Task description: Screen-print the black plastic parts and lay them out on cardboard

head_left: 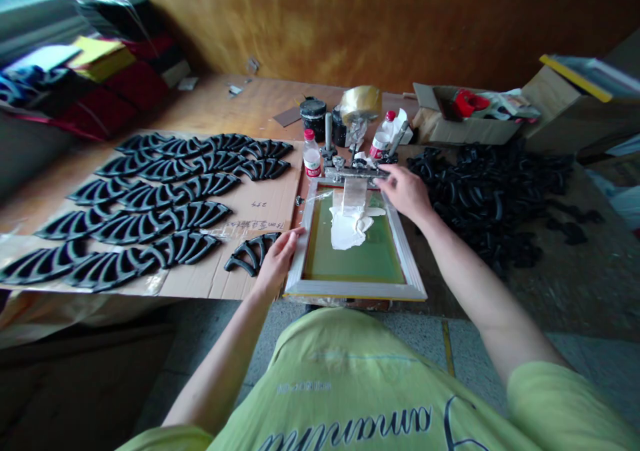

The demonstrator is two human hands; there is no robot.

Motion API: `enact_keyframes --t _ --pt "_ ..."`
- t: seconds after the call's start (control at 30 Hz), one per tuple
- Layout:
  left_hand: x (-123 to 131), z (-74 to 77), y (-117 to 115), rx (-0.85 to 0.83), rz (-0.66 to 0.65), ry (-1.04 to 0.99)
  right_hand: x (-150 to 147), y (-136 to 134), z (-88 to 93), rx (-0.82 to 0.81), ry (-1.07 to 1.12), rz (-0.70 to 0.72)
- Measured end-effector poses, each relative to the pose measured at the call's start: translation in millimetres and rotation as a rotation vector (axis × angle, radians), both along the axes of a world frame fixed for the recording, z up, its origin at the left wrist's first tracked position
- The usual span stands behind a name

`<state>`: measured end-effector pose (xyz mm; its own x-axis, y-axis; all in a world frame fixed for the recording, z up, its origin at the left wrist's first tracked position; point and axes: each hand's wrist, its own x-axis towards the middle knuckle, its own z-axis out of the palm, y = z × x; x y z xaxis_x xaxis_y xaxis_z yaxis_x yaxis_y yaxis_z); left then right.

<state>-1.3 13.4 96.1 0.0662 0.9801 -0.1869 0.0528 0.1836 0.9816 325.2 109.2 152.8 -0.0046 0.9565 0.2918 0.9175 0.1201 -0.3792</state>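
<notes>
My left hand (278, 259) is at the left side of the frame (350, 290), right hand (406, 190) at the far clamp (345, 172). Can't tell either grip.

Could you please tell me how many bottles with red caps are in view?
2. One bottle stands left of the metal clamp; the other bottle is behind it, just right of the tape roll. More could be hidden.

Small workshop, as I see it from here: grey frame (350, 289) w/ white paste (347, 231) at a clamp (345, 173) on a wooden bench (220, 104); blk. parts (107, 274) in rows on cardboard (260, 208), loose pile (493, 201) opp.; tape roll (365, 103), blk. tub (313, 124), open box (450, 133) of odds & ends (470, 102).
</notes>
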Motion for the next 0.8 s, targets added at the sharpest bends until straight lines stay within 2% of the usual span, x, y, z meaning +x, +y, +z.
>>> enact_keyframes --t 0.03,0.1,0.17,0.27,0.33,0.37,0.43,0.5,0.53,0.6,0.63,0.7,0.77,0.8 --pt "2 12.8 6 0.016 0.012 -0.015 17 -2 -2.8 0.019 0.035 -0.081" --pt "10 37.0 21 0.097 0.049 -0.068 43 -11 -19.4 -0.038 0.06 -0.182" --pt "20 59.3 42 0.215 0.086 -0.145 49 -29 -47.5 -0.156 0.05 -0.162" --pt "35 87.3 75 0.287 0.078 -0.215 20 -61 -94.2 -0.258 0.011 0.028" --pt "42 96.2 90 0.254 0.068 -0.237 -7 -77 -116.0 -0.259 -0.077 0.132" --pt "45 95.7 92 0.244 0.084 -0.249 -19 -81 -122.0 -0.26 -0.136 0.158" --pt "51 82.9 83 0.228 0.153 -0.271 -36 -84 -124.5 -0.298 -0.218 0.131" --pt "58 56.5 57 0.123 0.16 -0.273 -47 -85 -117.8 -0.366 -0.201 0.046" --pt "62 40.4 39 0.017 0.111 -0.266 -54 -87 -112.9 -0.379 -0.167 0.006" --pt "72 8.6 2 -0.311 -0.129 -0.242 -71 -96 -103.8 -0.324 -0.103 -0.025" --pt "77 -5.0 -15 -0.397 -0.157 -0.263 -81 -103 -100.5 -0.266 -0.086 0.01" --pt "82 -24.6 -37 -0.483 -0.126 -0.346 -99 -115 -97.5 -0.155 -0.067 0.208" --pt "77 -35.0 -44 -0.484 -0.007 -0.413 -100 -123 -98.2 -0.093 -0.049 0.446" --pt "69 -38.3 -42 -0.471 0.052 -0.413 -89 -124 -99.5 -0.077 -0.04 0.505"
